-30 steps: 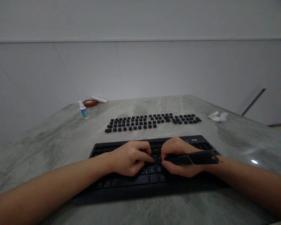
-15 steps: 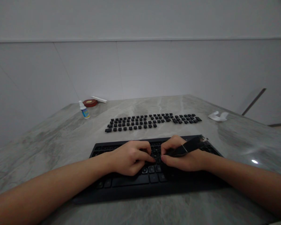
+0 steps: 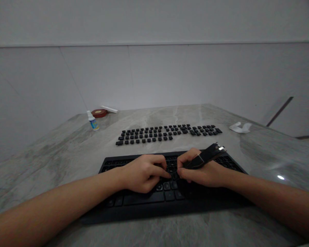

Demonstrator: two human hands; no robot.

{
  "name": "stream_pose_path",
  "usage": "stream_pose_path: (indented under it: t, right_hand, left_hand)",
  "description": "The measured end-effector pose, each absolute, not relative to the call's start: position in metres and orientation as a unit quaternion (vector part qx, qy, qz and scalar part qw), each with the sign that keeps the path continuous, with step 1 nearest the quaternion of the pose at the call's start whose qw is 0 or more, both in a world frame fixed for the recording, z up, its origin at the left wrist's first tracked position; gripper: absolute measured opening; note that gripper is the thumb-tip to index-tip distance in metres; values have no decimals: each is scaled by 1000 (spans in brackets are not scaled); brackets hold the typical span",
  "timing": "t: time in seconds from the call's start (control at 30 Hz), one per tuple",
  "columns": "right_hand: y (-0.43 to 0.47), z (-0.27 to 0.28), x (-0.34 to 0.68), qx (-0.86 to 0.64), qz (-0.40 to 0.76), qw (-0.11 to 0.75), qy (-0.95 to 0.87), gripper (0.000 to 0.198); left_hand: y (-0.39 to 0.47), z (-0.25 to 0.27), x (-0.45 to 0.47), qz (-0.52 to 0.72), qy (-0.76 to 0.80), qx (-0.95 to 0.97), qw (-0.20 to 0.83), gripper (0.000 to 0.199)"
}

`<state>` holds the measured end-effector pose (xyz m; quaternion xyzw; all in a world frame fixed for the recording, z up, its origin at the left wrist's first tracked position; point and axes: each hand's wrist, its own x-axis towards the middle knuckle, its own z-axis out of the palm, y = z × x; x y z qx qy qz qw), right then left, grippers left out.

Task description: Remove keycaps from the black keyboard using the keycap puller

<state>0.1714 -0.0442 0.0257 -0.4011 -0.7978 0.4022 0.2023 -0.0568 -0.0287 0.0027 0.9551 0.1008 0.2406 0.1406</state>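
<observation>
A black keyboard (image 3: 144,214) lies in front of me, with many keys removed from its upper rows. My left hand (image 3: 143,173) rests on its middle; the index finger reaches to the bare key sockets, the others bend apart, and no object shows in them. Just to the right, my right hand (image 3: 199,171) pinches a slim black tool (image 3: 202,158) with shiny metal prongs at its upper end. Its lower end is hidden by my fingers over the sockets. Beyond the keyboard, loose black keycaps (image 3: 153,139) are laid out in rows.
A small white spray bottle (image 3: 93,121) with a blue label stands at the left. Behind it are a reddish-brown case (image 3: 99,113) and a white strip-shaped box (image 3: 109,109). Crumpled white tissue (image 3: 240,128) lies at the right of the marble-patterned table (image 3: 74,152).
The tool in my right hand has tilted more upright, and its metal end has turned into clearer view. My left hand and the loose keycaps stay where they were.
</observation>
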Motion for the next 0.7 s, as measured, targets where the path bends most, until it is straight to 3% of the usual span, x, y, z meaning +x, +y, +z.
stream_pose_path:
  t: [0.2, 0.7]
  right_hand:
    - [-46, 24, 170, -370, 328, 240, -835, 18]
    - [-61, 28, 162, -493, 335, 249, -763, 16]
  left_hand:
    - [-28, 2, -57, 244, 96, 955, 141, 40]
    - [-28, 3, -57, 247, 95, 955, 137, 41]
